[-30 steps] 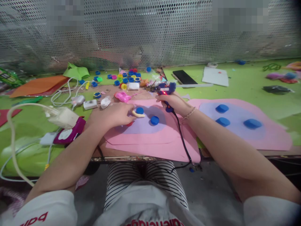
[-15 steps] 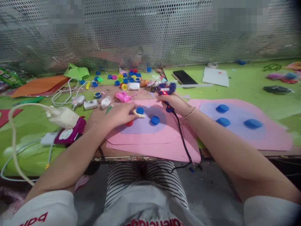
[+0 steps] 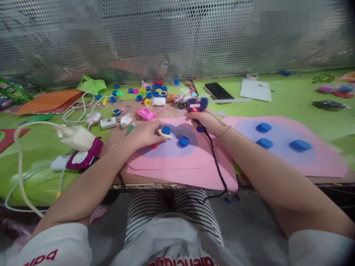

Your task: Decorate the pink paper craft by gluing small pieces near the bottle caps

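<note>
My right hand (image 3: 203, 120) is wrapped round the handle of a dark blue hot glue gun (image 3: 198, 105) with a red light glowing on it. Its nozzle points left, above the paper. My left hand (image 3: 146, 133) is closed over the lilac oval, and a pale cream curved strip (image 3: 165, 135) sticks out from its fingertips. Just behind that strip sits a blue bottle cap (image 3: 166, 130). Another blue cap (image 3: 183, 141) lies on the lilac paper (image 3: 177, 150), to the right. A red cap (image 3: 154, 146) shows partly under my left hand.
Pink sheets (image 3: 183, 177) lie under the lilac oval. On the right, a second pink sheet (image 3: 330, 162) carries blue caps. Loose coloured caps (image 3: 148, 94), a phone (image 3: 219, 91) and a purple power strip (image 3: 85, 155) with cables surround the work. A black cord (image 3: 217, 166) crosses the paper.
The view has shifted very slightly. Both hands keep nearly the same places, the right still round the glue gun and the left with the pale strip.
</note>
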